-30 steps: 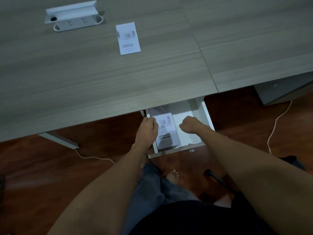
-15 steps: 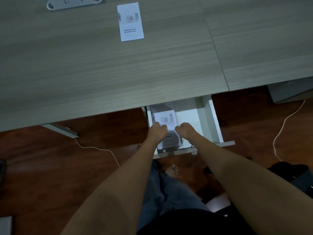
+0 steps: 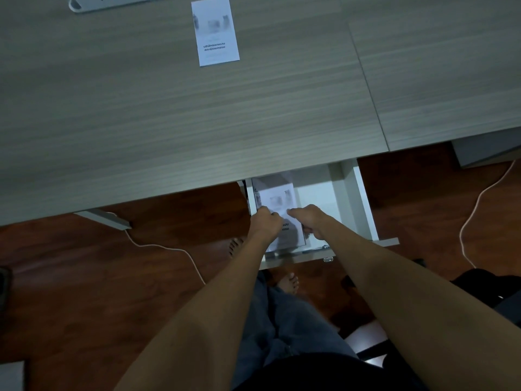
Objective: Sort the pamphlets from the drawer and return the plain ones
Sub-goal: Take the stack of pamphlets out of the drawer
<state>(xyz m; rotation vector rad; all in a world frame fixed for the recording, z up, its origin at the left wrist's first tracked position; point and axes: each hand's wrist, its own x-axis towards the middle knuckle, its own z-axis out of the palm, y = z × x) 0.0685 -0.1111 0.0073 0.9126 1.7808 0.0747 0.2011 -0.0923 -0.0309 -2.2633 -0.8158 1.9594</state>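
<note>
Overhead, a wide desk (image 3: 169,122) with a pale grey wood-grain top fills the upper part of the view, a seam running down it toward the right where a second panel joins; the room is dim, and below the desk edge lies a dark reddish wooden floor (image 3: 70,292) crossed by a thin white cable (image 3: 169,249) on the left and another on the right. At the far edge of the desk the end of a white power strip (image 3: 98,1) shows, and a printed pamphlet (image 3: 215,31) lies flat on the top near it, its dark lettering toward the near end. Under the front edge of the desk a white drawer (image 3: 363,204) stands pulled out, its right half bare. In its left half sits a stack of pamphlets (image 3: 277,198), the top sheet showing a blurred picture and dark lettering partly hidden by the hands. The left hand (image 3: 266,222) rests on the left side of that stack with fingers curled down over the top sheet, and the right hand (image 3: 310,218) is just beside it, its fingers curled against the right part of the same sheet; both touch the paper, but whether either has actually pinched it I cannot tell. Below the drawer, the person's bare feet and grey trouser legs show above the floor
</note>
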